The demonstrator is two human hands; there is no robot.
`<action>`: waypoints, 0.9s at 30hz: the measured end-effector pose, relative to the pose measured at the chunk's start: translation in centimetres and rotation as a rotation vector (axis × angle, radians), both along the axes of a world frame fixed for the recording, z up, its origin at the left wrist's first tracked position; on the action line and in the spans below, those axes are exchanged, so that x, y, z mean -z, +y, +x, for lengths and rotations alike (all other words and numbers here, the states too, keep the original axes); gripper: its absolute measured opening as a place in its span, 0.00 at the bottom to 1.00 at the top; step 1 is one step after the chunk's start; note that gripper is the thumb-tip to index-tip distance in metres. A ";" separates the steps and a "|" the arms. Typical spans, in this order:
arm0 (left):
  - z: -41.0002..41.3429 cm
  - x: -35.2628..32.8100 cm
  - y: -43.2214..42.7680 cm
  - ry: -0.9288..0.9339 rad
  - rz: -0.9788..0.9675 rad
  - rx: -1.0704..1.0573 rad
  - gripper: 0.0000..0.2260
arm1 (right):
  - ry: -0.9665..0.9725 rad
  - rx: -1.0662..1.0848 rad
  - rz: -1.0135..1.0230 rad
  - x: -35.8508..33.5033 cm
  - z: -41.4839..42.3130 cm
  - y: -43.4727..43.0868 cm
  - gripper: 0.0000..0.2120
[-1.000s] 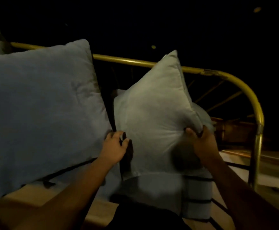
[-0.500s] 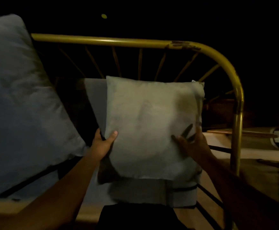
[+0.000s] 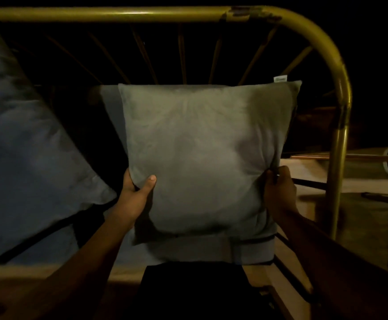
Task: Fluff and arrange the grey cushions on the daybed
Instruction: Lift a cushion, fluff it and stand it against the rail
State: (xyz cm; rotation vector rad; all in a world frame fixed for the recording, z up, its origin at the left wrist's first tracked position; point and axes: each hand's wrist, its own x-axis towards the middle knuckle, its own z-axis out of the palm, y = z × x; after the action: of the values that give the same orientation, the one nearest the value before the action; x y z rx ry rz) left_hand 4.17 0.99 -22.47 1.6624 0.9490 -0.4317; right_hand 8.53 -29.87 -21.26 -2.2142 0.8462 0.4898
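Observation:
A square grey cushion (image 3: 202,153) stands upright in the middle of the head view, in front of the daybed's yellow metal rail (image 3: 123,13). My left hand (image 3: 137,192) grips its lower left edge, thumb on the front. My right hand (image 3: 278,192) pinches its lower right edge. A larger grey cushion (image 3: 26,153) leans tilted at the left. Another grey cushion or pad (image 3: 110,105) peeks out behind the held one, mostly hidden.
The yellow rail curves down into a post (image 3: 338,158) at the right. Thin spokes (image 3: 181,58) fan out behind the cushions. A folded striped grey cloth (image 3: 246,250) lies under the held cushion. Wooden slats (image 3: 269,276) and black bars show below. The surroundings are dark.
The cushion has turned from a corner-up tilt to square and upright against the rail. Both hands shifted to its lower side edges. The view moved closer and to the right.

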 end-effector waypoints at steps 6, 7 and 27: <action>-4.1 -2.1 0.6 -0.009 0.090 0.070 0.28 | -0.074 0.003 0.010 -1.8 -3.8 1.6 0.11; -4.9 -2.0 0.7 0.000 0.115 0.104 0.30 | -0.048 0.005 0.008 -1.5 -4.5 1.7 0.11; -3.8 -10.6 6.1 -0.123 0.321 0.355 0.17 | -0.164 -0.504 0.104 -7.4 -0.7 15.5 0.20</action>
State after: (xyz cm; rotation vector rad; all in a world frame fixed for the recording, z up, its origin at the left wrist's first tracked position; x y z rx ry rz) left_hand 0.32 7.08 -11.89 2.1379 0.6547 -0.4218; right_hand 7.79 -14.36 -13.88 -2.3259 0.1642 0.5605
